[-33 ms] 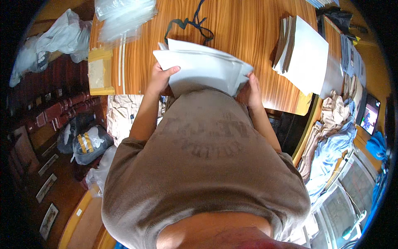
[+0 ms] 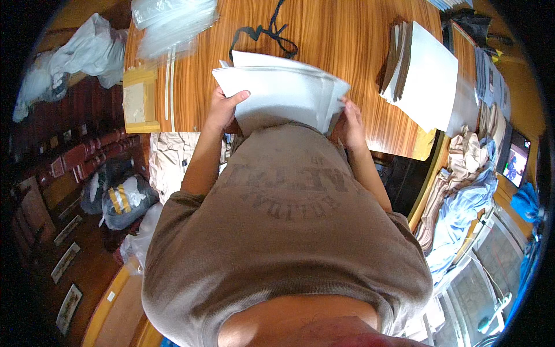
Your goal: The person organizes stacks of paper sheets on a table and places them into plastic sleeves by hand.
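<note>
A small sheaf of white sheets point(image 2: 283, 95), paper or thin card, is held tilted between my hands in front of my shirt, over the table's near edge. My left hand point(image 2: 222, 107) grips its left side, thumb on the upper face and fingers tucked behind. At the opposite side my right hand point(image 2: 351, 121) has its fingers curled against the sheets' edge; its thumb is mostly hidden. The sheets fan apart slightly at the far edge, and their near edge disappears behind my shirt. A dark cord point(image 2: 277, 37) lies loosely on the table just beyond them.
On the wood-grain table point(image 2: 341, 34), clear plastic sleeves point(image 2: 173, 26) lie at the far left. A stack of white and brown card point(image 2: 428, 75) sits at the right. Folded clothes point(image 2: 462, 179) pile up beside it, and a lit screen point(image 2: 516, 162) stands at far right.
The white sheets and my right hand have shifted slightly left. My left hand keeps its grip in nearly the same place.
</note>
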A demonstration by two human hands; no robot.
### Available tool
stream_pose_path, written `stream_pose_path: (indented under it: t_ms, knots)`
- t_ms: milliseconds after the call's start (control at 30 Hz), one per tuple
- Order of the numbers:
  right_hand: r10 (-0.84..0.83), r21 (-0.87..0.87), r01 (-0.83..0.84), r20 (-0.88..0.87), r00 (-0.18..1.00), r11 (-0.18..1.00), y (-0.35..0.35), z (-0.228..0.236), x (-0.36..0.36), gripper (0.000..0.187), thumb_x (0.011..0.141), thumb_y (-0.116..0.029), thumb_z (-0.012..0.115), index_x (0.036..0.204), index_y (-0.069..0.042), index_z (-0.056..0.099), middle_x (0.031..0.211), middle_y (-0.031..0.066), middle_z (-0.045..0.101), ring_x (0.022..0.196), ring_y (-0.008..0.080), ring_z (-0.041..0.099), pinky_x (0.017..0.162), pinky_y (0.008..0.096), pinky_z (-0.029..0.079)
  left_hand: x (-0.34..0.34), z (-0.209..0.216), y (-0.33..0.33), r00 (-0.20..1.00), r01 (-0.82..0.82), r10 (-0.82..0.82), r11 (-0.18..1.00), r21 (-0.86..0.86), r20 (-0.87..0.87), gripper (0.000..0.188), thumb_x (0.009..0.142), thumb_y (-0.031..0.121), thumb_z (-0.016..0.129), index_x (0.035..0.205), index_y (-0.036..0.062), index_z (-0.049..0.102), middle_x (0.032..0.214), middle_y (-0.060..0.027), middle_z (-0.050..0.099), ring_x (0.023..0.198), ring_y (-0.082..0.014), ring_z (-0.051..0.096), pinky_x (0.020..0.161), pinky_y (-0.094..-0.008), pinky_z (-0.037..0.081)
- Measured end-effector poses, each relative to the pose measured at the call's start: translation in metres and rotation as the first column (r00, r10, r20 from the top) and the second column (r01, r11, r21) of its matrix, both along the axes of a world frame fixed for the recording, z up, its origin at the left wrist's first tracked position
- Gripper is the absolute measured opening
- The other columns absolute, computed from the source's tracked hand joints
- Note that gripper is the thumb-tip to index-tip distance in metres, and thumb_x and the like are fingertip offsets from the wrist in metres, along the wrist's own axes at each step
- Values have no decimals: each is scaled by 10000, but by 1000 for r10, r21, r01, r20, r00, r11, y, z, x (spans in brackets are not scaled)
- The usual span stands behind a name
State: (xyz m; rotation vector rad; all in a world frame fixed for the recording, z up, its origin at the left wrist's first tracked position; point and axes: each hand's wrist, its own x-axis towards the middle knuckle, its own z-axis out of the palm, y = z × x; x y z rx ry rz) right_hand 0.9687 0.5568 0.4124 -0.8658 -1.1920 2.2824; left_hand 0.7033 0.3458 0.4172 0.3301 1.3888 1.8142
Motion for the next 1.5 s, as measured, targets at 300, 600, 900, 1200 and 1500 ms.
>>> stream_pose_path:
  t_ms: [300,600,900,1200,1500]
  knots:
    - [-20,160,-19,240,971,987,8,28,-16,168,982,-173,703,1018,-24,770,909,-13,720,828,71,608,761,256,498,0,-13,1,990,-107,117,988,-113,84,557,884,143,768,1346,-32,511,1265,-138,625,1173,-256,595,1013,-441,472]
    - [263,-19,-266,237,935,964,62,7,-46,477,1022,-311,604,1424,-69,520,1239,83,655,952,160,667,775,309,529,1,-29,-8,976,-140,150,987,-75,157,628,855,186,805,1363,-11,493,1277,-139,620,1206,-282,579,1041,-459,466]
    - [-41,834,-509,529,848,213,71,-12,-119,545,832,-416,775,1191,-23,658,925,155,724,925,401,682,862,471,551,-15,-100,-91,907,-45,-174,865,500,384,644,776,331,847,1326,97,607,1269,-93,665,1251,-309,582,1090,-510,450]
    - [180,666,-740,742,646,-90,44,17,-189,403,855,-381,749,1093,-58,714,1059,182,708,1040,381,660,914,463,529,5,-71,-122,824,-495,387,848,192,414,914,835,561,754,1528,91,389,1511,-110,493,1380,-345,469,1173,-538,357]
    - [210,453,-203,35,977,868,34,19,-126,256,987,-200,692,1125,14,718,973,58,743,871,109,659,803,263,525,2,-26,-60,792,-555,507,830,54,339,762,996,538,547,1539,46,333,1533,-150,444,1397,-352,444,1165,-538,364]
